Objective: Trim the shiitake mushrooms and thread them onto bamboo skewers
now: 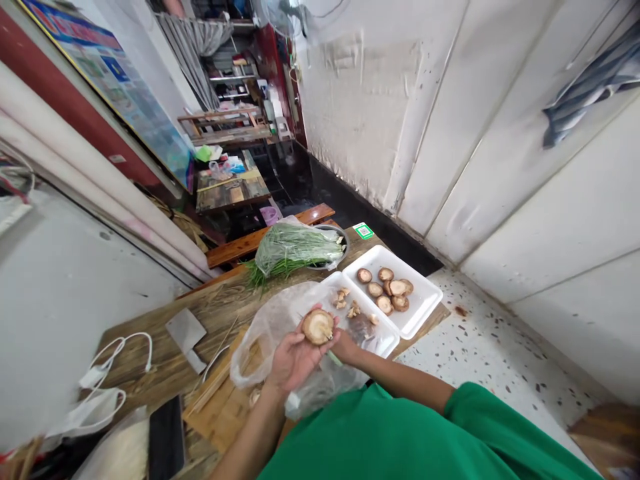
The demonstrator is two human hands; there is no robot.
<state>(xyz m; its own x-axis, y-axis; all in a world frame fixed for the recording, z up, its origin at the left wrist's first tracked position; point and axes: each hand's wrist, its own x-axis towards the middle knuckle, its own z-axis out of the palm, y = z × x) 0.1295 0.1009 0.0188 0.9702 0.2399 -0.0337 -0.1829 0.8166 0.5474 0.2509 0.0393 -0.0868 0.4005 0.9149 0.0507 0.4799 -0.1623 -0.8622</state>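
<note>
In my left hand (295, 360) rests a shiitake mushroom (318, 327), its pale underside facing up and the fingers curled round its cap. Close against its right side is my right hand (345, 348), closed, with a light green edge (334, 359) showing beneath it; what it grips is mostly hidden. Just beyond, a white foam tray (387, 347) carries cut stems (354, 309) and a dark bagged item. A second white tray (425, 300) bears several mushrooms (399, 287), mostly underside up. A clear plastic bag (265, 327) lies under and left of my hands.
Left on the wooden table (150, 313) are a cleaver (186, 333), a cutting board (220, 413), a white cable (120, 340) and a black phone-like slab (167, 437). Bagged green chives (295, 250) lie over a bowl at the far edge, near a green code card (363, 231).
</note>
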